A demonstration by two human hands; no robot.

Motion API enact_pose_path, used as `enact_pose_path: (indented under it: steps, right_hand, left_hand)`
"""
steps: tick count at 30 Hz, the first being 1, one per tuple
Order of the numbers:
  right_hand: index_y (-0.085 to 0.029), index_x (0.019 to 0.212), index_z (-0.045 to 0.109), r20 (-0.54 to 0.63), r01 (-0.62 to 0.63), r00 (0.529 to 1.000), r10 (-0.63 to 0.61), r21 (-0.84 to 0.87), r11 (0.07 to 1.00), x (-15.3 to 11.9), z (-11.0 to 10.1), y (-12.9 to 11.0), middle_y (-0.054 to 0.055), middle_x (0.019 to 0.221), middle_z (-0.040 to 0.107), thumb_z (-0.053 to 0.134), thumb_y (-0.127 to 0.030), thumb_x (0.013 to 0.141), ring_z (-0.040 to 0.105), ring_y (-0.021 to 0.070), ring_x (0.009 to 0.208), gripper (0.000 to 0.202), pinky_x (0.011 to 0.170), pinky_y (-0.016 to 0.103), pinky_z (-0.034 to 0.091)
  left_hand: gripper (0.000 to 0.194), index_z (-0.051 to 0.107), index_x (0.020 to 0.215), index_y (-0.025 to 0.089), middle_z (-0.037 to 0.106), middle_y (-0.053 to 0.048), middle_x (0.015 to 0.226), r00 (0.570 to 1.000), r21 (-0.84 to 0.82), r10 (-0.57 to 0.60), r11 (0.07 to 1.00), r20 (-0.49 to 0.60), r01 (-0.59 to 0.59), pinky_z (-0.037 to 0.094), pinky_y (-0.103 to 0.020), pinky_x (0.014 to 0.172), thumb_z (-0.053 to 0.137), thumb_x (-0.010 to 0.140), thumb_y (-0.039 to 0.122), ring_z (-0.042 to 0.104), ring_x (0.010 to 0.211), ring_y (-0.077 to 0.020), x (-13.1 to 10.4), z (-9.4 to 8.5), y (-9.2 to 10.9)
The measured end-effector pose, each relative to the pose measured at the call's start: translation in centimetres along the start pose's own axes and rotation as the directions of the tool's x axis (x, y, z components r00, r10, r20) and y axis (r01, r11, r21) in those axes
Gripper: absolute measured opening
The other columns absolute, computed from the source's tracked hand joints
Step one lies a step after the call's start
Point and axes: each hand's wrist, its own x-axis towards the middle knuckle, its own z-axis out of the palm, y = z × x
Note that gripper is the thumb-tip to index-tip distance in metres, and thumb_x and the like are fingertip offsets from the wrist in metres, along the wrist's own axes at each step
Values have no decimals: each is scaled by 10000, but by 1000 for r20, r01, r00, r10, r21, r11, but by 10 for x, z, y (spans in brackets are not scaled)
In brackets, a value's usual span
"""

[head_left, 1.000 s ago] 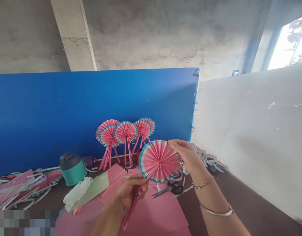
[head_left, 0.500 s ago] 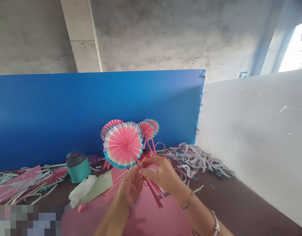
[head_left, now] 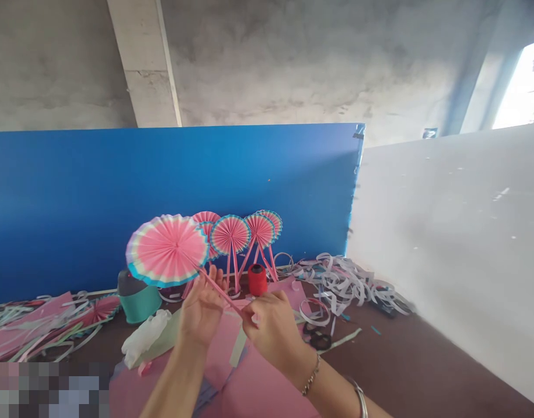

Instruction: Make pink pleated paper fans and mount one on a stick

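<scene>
A round pleated paper fan (head_left: 169, 249), pink with a pale band and blue edge, tilts out to the left in front of me. My right hand (head_left: 273, 328) is closed around the lower end of its thin pink handle. Beside the upper handle, my left hand (head_left: 201, 310) is open, palm turned up and fingers spread. The handle crosses in front of those fingers; whether they touch it I cannot tell. Behind stand several finished paper fans (head_left: 231, 235) leaning against the blue panel. Under my hands lie pink paper sheets (head_left: 267, 380).
A red spool (head_left: 257, 280) stands behind my right hand, and black-handled scissors (head_left: 318, 338) lie to its right. Curled paper strips (head_left: 336, 278) heap up near the white partition (head_left: 450, 249). On the left are a teal container (head_left: 140, 302) and crumpled white plastic (head_left: 145, 337).
The fan has swung left and tilted flatter. My left hand has opened and shifted left, while my right hand has slid down to the handle's lower end. The spool and scissors are now uncovered.
</scene>
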Motion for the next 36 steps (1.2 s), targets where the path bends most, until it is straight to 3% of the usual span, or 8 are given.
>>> enact_pose_path:
  steps: [4,7,9,13,17,26,32,36]
  right_hand:
    - [-209,740,665,16,-13,1000,11,140,990,-3,5,-1,3,769,707,606,-150,730,609,180,757,84,745,304,348]
    - [-193,1075,618,-59,31,998,-19,199,979,-4,1,-3,61,995,692,618,-275,773,592,226,918,312,816,330,375]
    - [-187,1140,586,-81,53,996,-37,200,978,-4,-2,-4,75,1001,686,619,-307,789,589,232,916,373,810,331,381]
    - [-203,784,662,-73,19,997,-8,155,988,-2,1,-4,25,720,685,514,-230,879,597,172,700,177,726,303,349]
    - [-191,578,613,-42,-10,999,15,129,992,-1,7,-2,3,596,658,533,-163,847,576,142,608,283,685,295,309]
    - [-190,648,644,17,-98,995,97,191,977,0,13,2,-3,685,697,587,-111,727,601,149,666,125,721,287,315]
    - [-195,635,659,290,-221,938,189,84,972,5,-3,6,9,665,705,610,-204,722,602,157,632,101,677,281,325]
    - [-189,623,660,440,-156,877,194,-121,980,6,-15,14,43,699,717,617,-146,661,629,203,692,72,674,298,328]
  left_hand:
    - [209,677,773,202,707,-13,876,999,-5,33,999,19,-33,550,-267,725,509,893,167,676,841,-153,7,-1,22]
    - [236,675,750,194,709,-8,846,1000,48,20,999,-24,-19,552,-246,684,493,890,138,677,798,-140,4,0,11]
    - [192,683,773,177,708,-17,856,999,105,-35,994,-20,37,552,-237,692,522,867,130,671,779,-130,-1,1,-6]
    - [81,702,827,150,698,-32,870,980,201,-177,967,96,155,538,-216,696,674,767,196,656,784,-135,-10,1,-31]
    - [64,695,738,173,701,2,827,997,137,-45,990,69,36,522,-206,754,660,753,121,652,813,-118,-6,0,-22]
    - [184,663,723,159,689,-6,774,999,58,0,998,-45,3,541,-208,717,547,838,77,664,773,-110,5,-1,3]
    - [270,653,760,160,688,-7,791,1000,23,15,1000,2,-15,551,-241,713,439,902,77,668,794,-120,10,-7,5]
    - [152,644,776,177,683,5,809,995,43,3,999,101,-8,552,-273,736,538,871,122,663,810,-136,12,-12,13]
